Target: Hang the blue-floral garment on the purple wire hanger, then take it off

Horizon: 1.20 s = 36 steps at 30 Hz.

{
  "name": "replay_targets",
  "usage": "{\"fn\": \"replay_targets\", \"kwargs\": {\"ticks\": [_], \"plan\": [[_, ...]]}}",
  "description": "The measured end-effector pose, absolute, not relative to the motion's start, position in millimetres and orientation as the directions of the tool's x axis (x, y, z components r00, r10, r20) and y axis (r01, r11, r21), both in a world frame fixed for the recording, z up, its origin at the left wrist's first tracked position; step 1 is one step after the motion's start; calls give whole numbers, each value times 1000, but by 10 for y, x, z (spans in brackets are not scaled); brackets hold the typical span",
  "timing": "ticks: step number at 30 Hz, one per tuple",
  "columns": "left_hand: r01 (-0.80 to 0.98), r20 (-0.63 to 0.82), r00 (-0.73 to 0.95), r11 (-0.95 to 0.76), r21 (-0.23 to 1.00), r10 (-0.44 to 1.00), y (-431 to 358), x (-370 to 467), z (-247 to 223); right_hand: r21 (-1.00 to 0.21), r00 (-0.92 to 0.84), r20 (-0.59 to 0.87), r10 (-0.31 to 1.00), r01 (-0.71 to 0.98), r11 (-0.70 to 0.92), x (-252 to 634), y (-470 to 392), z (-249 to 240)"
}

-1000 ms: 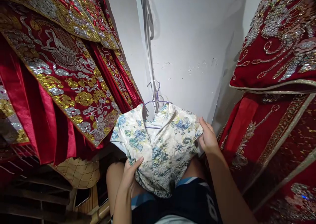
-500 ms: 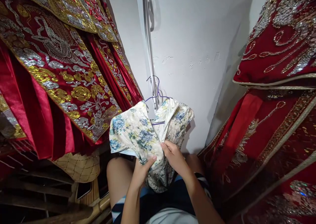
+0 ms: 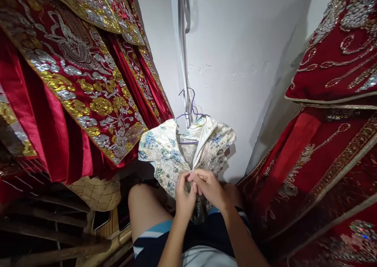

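Observation:
A white short-sleeved garment point(image 3: 166, 153) with blue and yellow flowers hangs on a purple wire hanger point(image 3: 193, 110), its lower part gathered over my lap. The front opening runs down in a V to my two hands. My left hand point(image 3: 186, 192) pinches the garment's front edge just below that V. Against it, fingertips touching, my right hand point(image 3: 207, 186) pinches the other front edge. Whatever small fastening lies between the fingertips is hidden.
Red gowns with gold and silver embroidery point(image 3: 100, 106) hang close on the left. More beaded red garments point(image 3: 332, 78) crowd the right. A metal pole point(image 3: 183, 55) stands before the white wall point(image 3: 235, 31). Low left, a phone point(image 3: 101, 220) lies on a bamboo seat point(image 3: 113, 227).
My left hand has moved up and right from the garment's side to meet my right hand at the front opening. The two front edges are drawn together there.

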<state>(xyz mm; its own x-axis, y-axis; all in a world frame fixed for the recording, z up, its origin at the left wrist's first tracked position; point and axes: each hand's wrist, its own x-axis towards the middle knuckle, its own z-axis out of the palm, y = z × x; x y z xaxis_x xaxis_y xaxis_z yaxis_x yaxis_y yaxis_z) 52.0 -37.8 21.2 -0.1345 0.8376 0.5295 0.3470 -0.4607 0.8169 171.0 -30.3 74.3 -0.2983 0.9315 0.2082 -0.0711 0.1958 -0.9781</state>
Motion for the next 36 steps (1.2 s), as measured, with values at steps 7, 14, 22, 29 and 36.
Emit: {"fn": "replay_targets", "kwargs": {"ticks": [7,14,22,29,36], "plan": [[478,504,54,-465,745,862,-271,529,108,-934,-126,245,961,-297,199,1746,295,1408],[633,386,242,-447,632,890,-72,439,78,-884,-53,298,953,-392,254,1768,577,1840],[505,849,28,-740,443,528,248,310,1447,-886,-144,427,893,-266,380,1797,428,1695],[642,868,280,-753,148,409,472,317,1932,-847,11,511,860,-161,506,1753,554,1591],[654,907,159,-729,200,391,454,230,1818,-872,43,487,872,72,484,1615,743,1211]]}}
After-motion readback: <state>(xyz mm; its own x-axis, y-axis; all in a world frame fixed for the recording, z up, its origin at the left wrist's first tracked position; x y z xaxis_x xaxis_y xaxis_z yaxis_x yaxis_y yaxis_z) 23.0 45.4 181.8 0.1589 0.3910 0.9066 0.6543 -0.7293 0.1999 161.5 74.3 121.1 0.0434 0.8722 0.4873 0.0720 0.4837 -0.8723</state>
